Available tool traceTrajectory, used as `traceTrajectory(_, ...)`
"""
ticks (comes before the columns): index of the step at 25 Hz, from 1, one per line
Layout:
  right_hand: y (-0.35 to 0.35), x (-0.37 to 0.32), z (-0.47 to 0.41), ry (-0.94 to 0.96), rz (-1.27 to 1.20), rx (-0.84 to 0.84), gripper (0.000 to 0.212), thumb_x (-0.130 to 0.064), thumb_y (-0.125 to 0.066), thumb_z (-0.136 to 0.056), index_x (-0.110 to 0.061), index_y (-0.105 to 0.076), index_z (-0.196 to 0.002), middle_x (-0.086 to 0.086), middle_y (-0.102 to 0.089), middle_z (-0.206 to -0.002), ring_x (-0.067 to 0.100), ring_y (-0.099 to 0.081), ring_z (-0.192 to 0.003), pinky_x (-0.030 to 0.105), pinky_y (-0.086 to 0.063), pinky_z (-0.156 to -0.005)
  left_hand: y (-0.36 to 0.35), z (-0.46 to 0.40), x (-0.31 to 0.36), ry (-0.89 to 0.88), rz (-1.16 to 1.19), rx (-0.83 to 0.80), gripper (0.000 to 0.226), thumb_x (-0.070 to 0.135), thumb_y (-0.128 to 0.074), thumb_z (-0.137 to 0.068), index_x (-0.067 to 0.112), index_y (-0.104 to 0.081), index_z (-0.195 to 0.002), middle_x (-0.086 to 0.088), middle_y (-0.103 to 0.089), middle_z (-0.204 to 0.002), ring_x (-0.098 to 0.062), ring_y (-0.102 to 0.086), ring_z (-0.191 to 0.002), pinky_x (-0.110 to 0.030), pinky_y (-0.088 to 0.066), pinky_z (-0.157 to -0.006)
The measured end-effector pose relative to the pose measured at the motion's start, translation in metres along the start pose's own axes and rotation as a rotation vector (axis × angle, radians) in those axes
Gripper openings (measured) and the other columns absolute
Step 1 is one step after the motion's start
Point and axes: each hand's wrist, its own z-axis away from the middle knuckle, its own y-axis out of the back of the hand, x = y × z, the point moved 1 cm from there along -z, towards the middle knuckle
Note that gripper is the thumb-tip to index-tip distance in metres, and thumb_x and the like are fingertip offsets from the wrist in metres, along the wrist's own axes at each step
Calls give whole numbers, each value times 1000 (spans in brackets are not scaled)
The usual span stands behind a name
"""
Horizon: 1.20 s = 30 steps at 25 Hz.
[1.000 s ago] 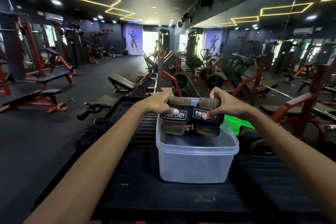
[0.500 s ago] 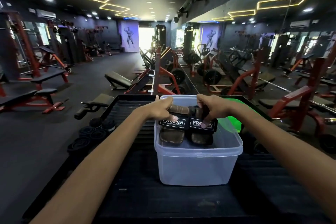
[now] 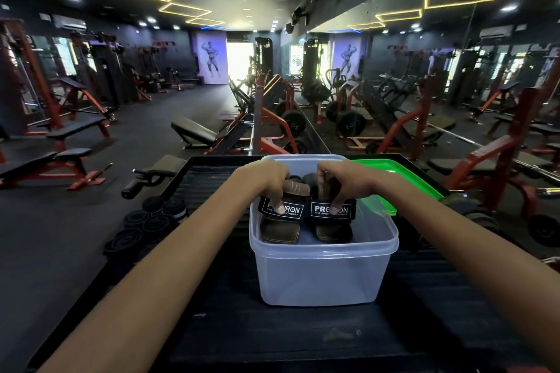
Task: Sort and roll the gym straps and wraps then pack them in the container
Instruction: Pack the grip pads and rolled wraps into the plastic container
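Observation:
A clear plastic container (image 3: 322, 277) stands on the black platform (image 3: 272, 336) in front of me. Two black and brown lifting grips with white lettering sit side by side inside its open top. My left hand (image 3: 263, 180) grips the left grip pad (image 3: 280, 222) from above, fingers curled over its rolled top. My right hand (image 3: 342, 180) holds the right grip pad (image 3: 333, 222) the same way. Both pads are lowered inside the rim; their brown leather flaps point down toward the bottom.
A green lid (image 3: 385, 179) lies behind the container on the right. Several rolled black wraps (image 3: 142, 227) rest on the platform's left side. More dark straps (image 3: 472, 212) lie at the right. Benches and red weight machines fill the gym floor beyond.
Both hands have lowered the pair of grip pads from above the rim down into the container, and my view has tilted slightly downward.

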Motion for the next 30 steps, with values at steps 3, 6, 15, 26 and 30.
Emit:
traceTrajectory(3,1,-1,2,-5,22,-13,61,-15,-91,-58,-16,-46,-99,-1,-56,-98,21,-50,-91,28,-34,-68,4,-3,13,75,-179,-59,76,25,-85,-70,15,-39,-130,-7,-53,-131,-31,-49,-123,-57,-28,-109)
traceTrajectory(6,0,-5,1,-18,116,-86,71,-18,-91,-58,-12,-47,-113,1,-58,-112,23,-52,-103,30,-40,-78,3,-8,19,-1,-269,-104,82,21,-85,-69,15,-37,-136,-6,-52,-134,-28,-49,-123,-44,-37,-105)
traceTrajectory(15,-5,-5,6,-28,210,-64,71,-22,-89,-62,-21,-51,-122,2,-61,-121,24,-55,-114,24,-34,-77,-15,1,-10,-193,-53,52,49,16,-70,-85,5,-40,-121,-13,-55,-124,-25,-52,-103,-28,-32,-78)
traceTrajectory(26,-11,-5,1,-56,309,-108,74,-31,-87,-64,-17,-48,-125,2,-59,-125,26,-54,-115,31,-41,-84,-28,-10,20,120,-618,-90,79,62,-41,-92,7,-26,-146,-14,-30,-148,-33,-18,-142,-60,-5,-114)
traceTrajectory(30,-11,-5,1,2,300,13,83,-32,-92,-53,-13,-41,-116,7,-48,-125,26,-44,-119,32,-39,-91,-27,-6,8,23,-532,-17,91,68,-44,-87,9,-15,-150,-15,-23,-152,-32,-17,-143,-62,-3,-115)
